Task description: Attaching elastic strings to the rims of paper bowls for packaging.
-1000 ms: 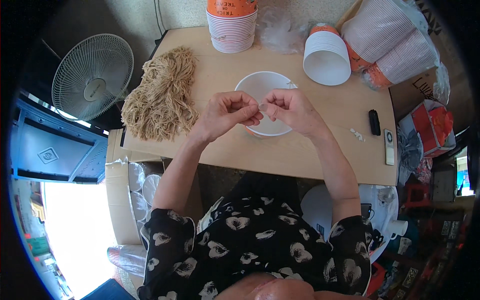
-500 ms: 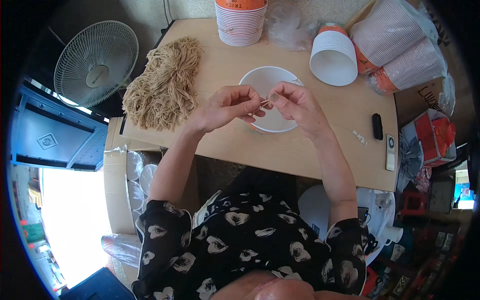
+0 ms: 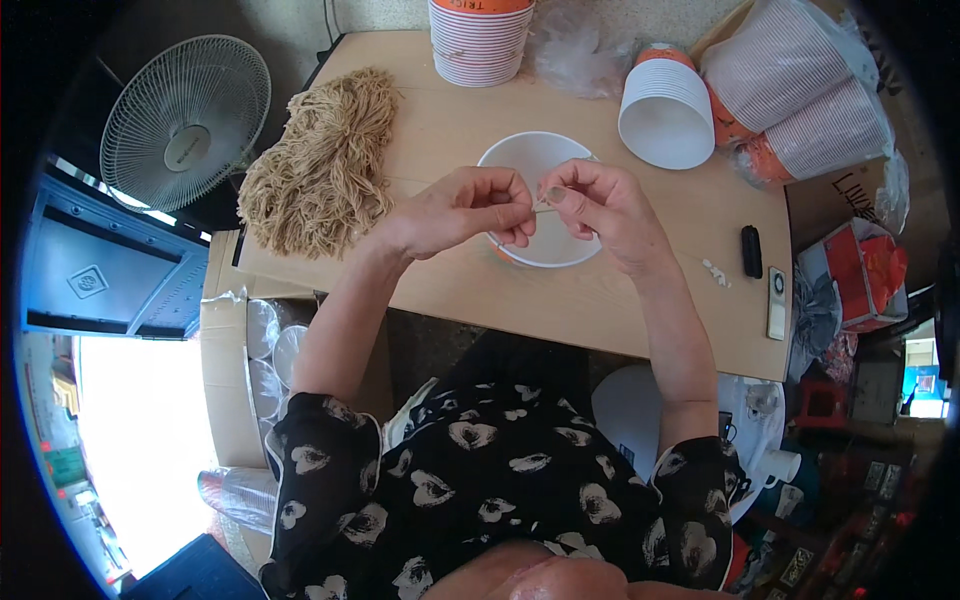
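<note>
Both hands, left hand [image 3: 455, 215] and right hand [image 3: 590, 205], pinch a thin strand [image 3: 543, 208], probably string, above white bowl [image 3: 520, 160]; light, limp: grip near ends.

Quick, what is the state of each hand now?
Left hand: closed, pinching a thin string.
Right hand: closed, pinching the same string over the bowl.

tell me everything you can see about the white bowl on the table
The white bowl is round and plain inside, looks like paper or plastic, with a hint of orange on its outer wall at the lower left. It stands upright and looks empty on the light wooden table, right under both hands. The left hand and right hand pinch a thin string above it and cover its middle; whether they touch it is unclear.
</note>
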A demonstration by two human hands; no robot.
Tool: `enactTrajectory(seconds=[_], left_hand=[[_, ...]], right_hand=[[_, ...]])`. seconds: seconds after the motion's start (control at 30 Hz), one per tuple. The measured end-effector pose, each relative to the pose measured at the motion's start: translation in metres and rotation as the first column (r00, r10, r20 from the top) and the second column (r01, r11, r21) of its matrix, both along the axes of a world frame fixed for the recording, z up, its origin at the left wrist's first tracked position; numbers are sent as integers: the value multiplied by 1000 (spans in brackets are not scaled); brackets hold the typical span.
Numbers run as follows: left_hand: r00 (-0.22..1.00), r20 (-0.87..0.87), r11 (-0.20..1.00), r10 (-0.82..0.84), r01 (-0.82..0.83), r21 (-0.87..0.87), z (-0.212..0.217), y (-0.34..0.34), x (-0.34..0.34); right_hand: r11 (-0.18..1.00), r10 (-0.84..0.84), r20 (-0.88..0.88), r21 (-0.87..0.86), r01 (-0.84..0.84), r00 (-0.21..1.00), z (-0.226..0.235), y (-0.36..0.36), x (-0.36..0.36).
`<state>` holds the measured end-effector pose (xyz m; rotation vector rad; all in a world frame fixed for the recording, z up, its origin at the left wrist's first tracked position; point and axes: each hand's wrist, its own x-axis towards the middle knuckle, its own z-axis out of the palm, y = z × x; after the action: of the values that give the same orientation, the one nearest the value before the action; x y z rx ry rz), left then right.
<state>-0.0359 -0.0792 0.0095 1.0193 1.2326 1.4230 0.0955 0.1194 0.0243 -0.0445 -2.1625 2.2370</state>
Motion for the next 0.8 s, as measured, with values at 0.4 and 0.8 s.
enactTrajectory(seconds=[0.4, 0.8], left_hand=[[995, 65, 997, 77, -79, 17, -5, -7, -2], [994, 77, 996, 82, -83, 12, -6, -5, -4]], right_hand=[[976, -150, 3, -158, 148, 989, -5, 13, 2], [931, 83, -41, 358, -63, 996, 7, 7, -3]])
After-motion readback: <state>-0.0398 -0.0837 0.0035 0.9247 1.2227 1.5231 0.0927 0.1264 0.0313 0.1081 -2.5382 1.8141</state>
